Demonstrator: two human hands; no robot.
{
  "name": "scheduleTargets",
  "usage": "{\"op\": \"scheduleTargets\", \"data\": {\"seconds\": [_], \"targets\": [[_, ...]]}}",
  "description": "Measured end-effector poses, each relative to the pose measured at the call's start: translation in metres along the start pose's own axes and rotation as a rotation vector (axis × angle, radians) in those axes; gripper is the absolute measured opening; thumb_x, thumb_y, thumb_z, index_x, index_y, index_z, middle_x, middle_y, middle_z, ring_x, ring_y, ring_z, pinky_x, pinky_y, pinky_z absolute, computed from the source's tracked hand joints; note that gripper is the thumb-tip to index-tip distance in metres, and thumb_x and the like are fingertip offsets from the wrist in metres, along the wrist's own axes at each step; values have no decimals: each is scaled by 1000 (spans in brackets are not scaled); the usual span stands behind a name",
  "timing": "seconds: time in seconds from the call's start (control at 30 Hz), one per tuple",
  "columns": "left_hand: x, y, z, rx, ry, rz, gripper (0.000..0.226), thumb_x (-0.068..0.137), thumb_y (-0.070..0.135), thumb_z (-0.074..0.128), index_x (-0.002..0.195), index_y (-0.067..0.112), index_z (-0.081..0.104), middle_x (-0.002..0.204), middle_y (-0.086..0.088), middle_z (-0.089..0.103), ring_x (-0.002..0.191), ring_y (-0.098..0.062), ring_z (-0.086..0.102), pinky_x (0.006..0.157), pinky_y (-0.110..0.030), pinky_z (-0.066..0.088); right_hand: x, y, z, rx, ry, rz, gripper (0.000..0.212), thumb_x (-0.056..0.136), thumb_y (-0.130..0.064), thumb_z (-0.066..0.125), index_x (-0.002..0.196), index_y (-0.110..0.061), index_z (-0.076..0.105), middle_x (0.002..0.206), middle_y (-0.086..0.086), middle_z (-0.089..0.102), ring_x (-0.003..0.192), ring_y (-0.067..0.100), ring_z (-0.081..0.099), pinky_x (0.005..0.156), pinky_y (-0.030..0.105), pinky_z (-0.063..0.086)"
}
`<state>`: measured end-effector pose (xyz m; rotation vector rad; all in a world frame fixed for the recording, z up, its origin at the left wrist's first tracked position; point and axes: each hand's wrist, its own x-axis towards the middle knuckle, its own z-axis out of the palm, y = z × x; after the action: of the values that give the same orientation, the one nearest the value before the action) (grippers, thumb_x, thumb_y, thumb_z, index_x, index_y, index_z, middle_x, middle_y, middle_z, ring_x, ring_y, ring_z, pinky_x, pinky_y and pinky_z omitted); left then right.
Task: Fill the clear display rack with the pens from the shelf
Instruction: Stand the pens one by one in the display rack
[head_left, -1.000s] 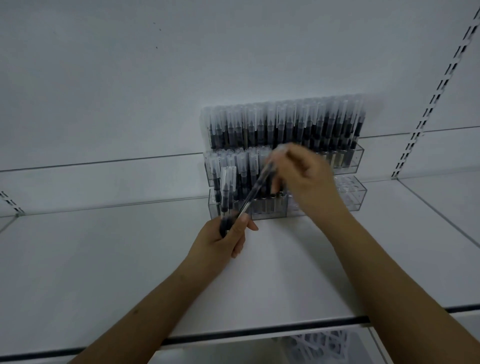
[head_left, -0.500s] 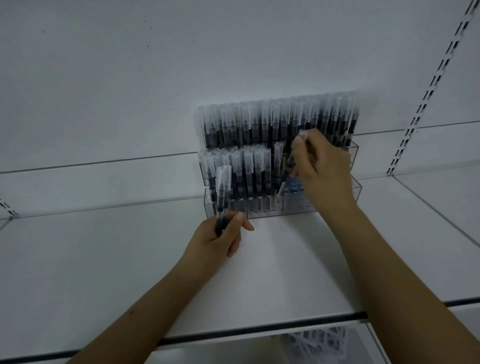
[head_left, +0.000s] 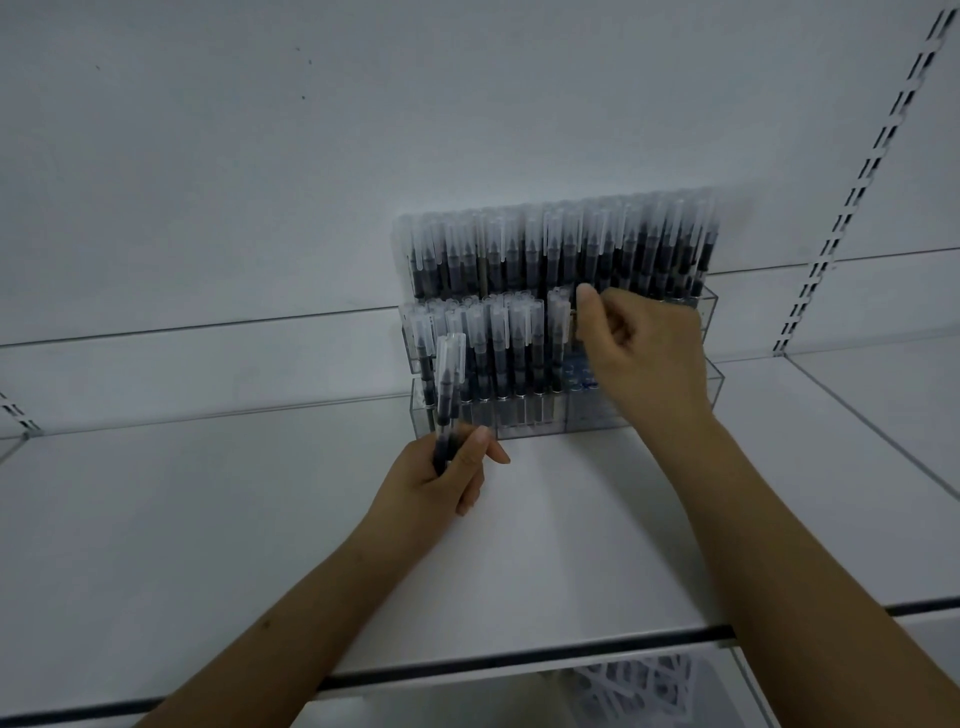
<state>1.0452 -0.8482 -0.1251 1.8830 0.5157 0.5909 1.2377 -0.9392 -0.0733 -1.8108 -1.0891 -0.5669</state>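
A clear three-tier display rack (head_left: 712, 385) stands at the back of the white shelf (head_left: 260, 519). Black pens with clear caps (head_left: 519, 249) fill its top tier and the left half of its middle tier. My left hand (head_left: 441, 480) holds two or three pens (head_left: 448, 384) upright in front of the rack's left end. My right hand (head_left: 641, 353) hovers at the middle tier, thumb raised and fingers loosely curled, nothing visible in it. Just left of its thumb stands the rightmost pen (head_left: 558, 332) of the middle row. The hand hides the slots behind it.
The shelf's dark front edge (head_left: 519, 662) runs across below my forearms. Something white and lattice-like (head_left: 634, 691) shows beneath it. A slotted metal upright (head_left: 857, 182) climbs the wall at the right. A neighbouring shelf (head_left: 883, 405) begins right of the rack.
My right hand took one pen from the bundle in my left hand, carried it to the middle tier, set it in a slot and let go. My left hand hardly moved.
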Motion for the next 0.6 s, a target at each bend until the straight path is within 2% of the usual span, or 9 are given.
{"op": "scheduleTargets", "data": {"seconds": [0.07,0.13,0.23,0.27,0.33,0.37,0.47,0.53,0.6], "targets": [[0,0,0,2,-3,0,35,99,36,42,80,19,65,50,3,47,50,-12,44,59,-20,40,-3,-8,0,184,-55,-74,51,99,-44,43,63,-14,63,50,-12,53,45,8,52,46,20,39],[0,1,1,17,-7,3,34,99,35,43,80,19,66,50,1,48,49,-11,44,58,-20,40,-10,-19,5,338,-240,-96,43,95,-44,53,75,-12,72,56,-12,62,51,8,62,50,19,49],[0,1,1,36,-18,14,34,96,39,44,79,20,66,50,0,48,48,-11,44,56,-20,39,-16,-31,14,501,-579,2,22,91,-36,65,91,-15,72,62,-19,67,50,8,66,56,23,56],[0,1,1,40,-20,21,34,95,40,44,78,21,66,49,1,48,48,-11,44,55,-19,38,-16,-33,16,548,-645,46,17,91,-30,67,93,-14,71,65,-17,69,51,12,68,60,26,58],[-1,1,1,39,-23,29,34,92,44,44,75,25,65,49,3,48,47,-9,43,55,-17,37,-17,-35,16,619,-699,108,12,91,-22,68,95,-11,69,68,-4,73,54,15,69,63,27,58],[-1,1,2,37,-23,26,34,90,47,43,74,26,65,49,3,48,47,-9,44,55,-16,38,-16,-35,15,648,-705,126,10,91,-21,69,94,-11,68,66,1,72,54,15,69,62,25,56],[-1,1,2,43,-33,13,38,92,46,42,77,22,66,50,0,48,49,-10,46,58,-15,41,-12,-33,8,755,-623,164,5,92,-16,66,92,-11,68,63,-2,70,48,10,63,49,18,47],[-1,1,2,58,-45,19,38,98,39,41,79,19,67,49,1,47,48,-8,46,60,-13,40,-6,-28,-1,860,-444,215,5,94,-13,62,94,-13,67,72,3,71,49,12,61,42,19,43],[-1,0,2,68,-51,16,37,100,34,41,80,17,67,48,3,47,48,-7,45,60,-12,39,0,-20,-13,937,-151,252,8,97,-10,57,94,-12,63,78,7,70,52,16,60,41,21,43]]}}
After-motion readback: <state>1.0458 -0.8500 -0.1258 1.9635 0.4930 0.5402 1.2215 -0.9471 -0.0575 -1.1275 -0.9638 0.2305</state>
